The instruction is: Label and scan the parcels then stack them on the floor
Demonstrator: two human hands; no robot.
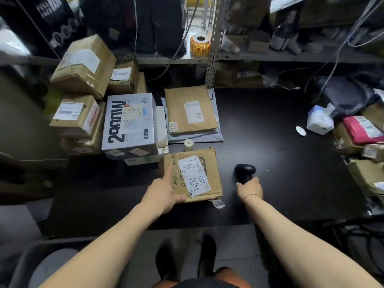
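**Parcel pinned, scanner in grip, scan pending**

Nearest camera: two dark shoes (185, 258) on pale floor (232, 246), just below near edge of black surface (270, 125). Left hand (164, 194) clamped on near-left corner of brown parcel (214, 183), index finger stretched along its left side. White shipping label (194, 175) face up, handwriting on it. Right hand (250, 187) wrapped around handle of black scanner (244, 170), just right of parcel, head not aimed at label.

Likely risks: misread if scanner stays off barcode; loose tape scrap (217, 203) at near-right corner could snag during stacking; crowded box pile far left could get knocked.

Counts: one scanner, one parcel in hand, one flat brown mailer (190, 110) beyond it, one orange label roll (200, 45) on shelf, one small roll (188, 145) on surface.
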